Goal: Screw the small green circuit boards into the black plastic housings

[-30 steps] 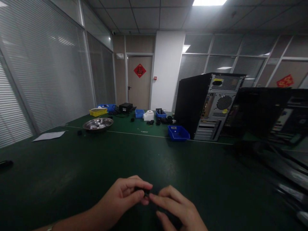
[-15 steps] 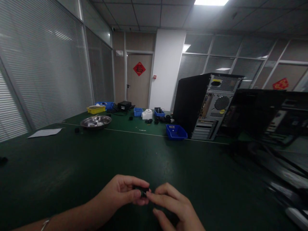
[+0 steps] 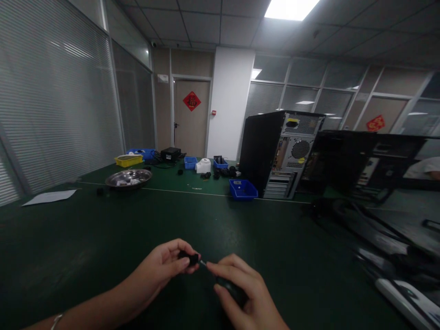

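Observation:
Between the thumb and fingers of my left hand (image 3: 167, 262) is a small black part (image 3: 190, 258), its kind too small to make out. My right hand (image 3: 242, 288) is closed around the dark handle of a screwdriver (image 3: 231, 289). The thin metal shaft points left, and its tip is at the right end of the black part. Whether the tip sits in a screw cannot be seen. Both hands are above the green table (image 3: 165, 220), near its front edge.
A blue bin (image 3: 243, 190) stands beside a computer tower (image 3: 266, 158). Left are a metal bowl (image 3: 129, 178) and a paper sheet (image 3: 50, 197). Black cables (image 3: 360, 224) and a white device (image 3: 409, 302) lie at right. A person's sleeve (image 3: 424, 168) shows at far right.
The screwdriver's handle and shaft now show in my right hand; before, they were not discernible. Both hands appear slightly higher and further left, and the whole view has shifted.

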`<action>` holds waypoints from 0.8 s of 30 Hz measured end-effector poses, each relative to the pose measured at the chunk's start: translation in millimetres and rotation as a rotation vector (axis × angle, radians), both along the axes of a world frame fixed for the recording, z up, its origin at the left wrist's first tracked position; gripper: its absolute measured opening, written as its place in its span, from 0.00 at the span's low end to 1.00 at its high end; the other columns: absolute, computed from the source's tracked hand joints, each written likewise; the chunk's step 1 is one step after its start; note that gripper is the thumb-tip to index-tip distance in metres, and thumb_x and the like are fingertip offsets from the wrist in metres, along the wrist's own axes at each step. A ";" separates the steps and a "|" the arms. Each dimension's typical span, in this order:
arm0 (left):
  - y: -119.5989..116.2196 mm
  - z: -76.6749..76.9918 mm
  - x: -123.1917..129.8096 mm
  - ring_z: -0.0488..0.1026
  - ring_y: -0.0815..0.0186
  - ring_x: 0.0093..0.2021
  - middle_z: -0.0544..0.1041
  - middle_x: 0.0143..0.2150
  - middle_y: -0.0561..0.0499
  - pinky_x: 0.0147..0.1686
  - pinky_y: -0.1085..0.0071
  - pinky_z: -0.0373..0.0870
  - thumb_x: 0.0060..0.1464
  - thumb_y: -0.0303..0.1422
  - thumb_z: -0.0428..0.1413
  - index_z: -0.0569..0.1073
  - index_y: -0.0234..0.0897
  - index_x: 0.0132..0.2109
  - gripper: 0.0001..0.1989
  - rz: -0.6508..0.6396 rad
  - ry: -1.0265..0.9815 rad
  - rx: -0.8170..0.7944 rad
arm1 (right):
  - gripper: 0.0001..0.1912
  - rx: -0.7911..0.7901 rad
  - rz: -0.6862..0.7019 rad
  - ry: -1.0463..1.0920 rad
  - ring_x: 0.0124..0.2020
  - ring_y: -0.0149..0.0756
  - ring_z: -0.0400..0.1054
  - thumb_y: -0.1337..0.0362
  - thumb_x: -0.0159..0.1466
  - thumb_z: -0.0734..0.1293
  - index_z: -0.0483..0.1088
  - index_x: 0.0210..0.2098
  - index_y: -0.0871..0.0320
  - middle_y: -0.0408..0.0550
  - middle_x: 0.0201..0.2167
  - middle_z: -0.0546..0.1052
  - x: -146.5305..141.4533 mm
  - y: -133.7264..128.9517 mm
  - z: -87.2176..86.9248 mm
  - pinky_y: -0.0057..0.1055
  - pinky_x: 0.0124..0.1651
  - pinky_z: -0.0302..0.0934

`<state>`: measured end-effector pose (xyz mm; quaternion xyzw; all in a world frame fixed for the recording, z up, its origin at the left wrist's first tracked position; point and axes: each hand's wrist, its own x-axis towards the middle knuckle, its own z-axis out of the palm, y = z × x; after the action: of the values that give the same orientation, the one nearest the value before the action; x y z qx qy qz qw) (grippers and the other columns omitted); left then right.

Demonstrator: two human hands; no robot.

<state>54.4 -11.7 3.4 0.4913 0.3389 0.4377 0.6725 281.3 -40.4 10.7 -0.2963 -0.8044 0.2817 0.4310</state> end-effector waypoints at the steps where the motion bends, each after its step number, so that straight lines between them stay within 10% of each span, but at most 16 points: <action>1: 0.6 1.7 -0.3 0.74 0.63 0.40 0.79 0.38 0.48 0.43 0.66 0.67 0.48 0.36 0.67 0.76 0.33 0.39 0.14 0.019 0.047 0.012 | 0.20 0.001 -0.002 0.007 0.38 0.40 0.72 0.73 0.63 0.63 0.74 0.53 0.54 0.53 0.37 0.75 0.0 -0.4 0.2 0.34 0.39 0.67; 7: 0.2 5.1 -4.0 0.68 0.66 0.32 0.73 0.33 0.53 0.33 0.71 0.63 0.51 0.47 0.62 0.74 0.35 0.41 0.19 -0.109 0.265 0.140 | 0.20 0.056 -0.005 0.044 0.36 0.39 0.72 0.74 0.61 0.64 0.74 0.52 0.56 0.52 0.36 0.75 0.4 2.5 -3.2 0.33 0.38 0.67; 14: -19.6 19.5 -12.1 0.68 0.61 0.45 0.73 0.44 0.52 0.45 0.68 0.64 0.59 0.39 0.56 0.75 0.42 0.42 0.08 -0.358 0.781 0.474 | 0.22 0.073 -0.002 0.068 0.36 0.37 0.73 0.76 0.60 0.64 0.74 0.52 0.55 0.51 0.36 0.76 -0.3 3.6 -5.8 0.31 0.38 0.68; 24: -23.6 20.4 -7.4 0.68 0.59 0.48 0.75 0.45 0.52 0.56 0.63 0.58 0.58 0.37 0.58 0.77 0.45 0.42 0.06 -0.391 0.723 0.561 | 0.23 0.070 0.013 0.047 0.36 0.37 0.73 0.75 0.60 0.65 0.73 0.53 0.54 0.51 0.37 0.76 1.1 6.0 -8.7 0.31 0.38 0.68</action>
<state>47.0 -35.3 23.9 0.8279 0.3213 0.1792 0.4233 282.4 -34.3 2.0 -0.2693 -0.8052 0.2630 0.4582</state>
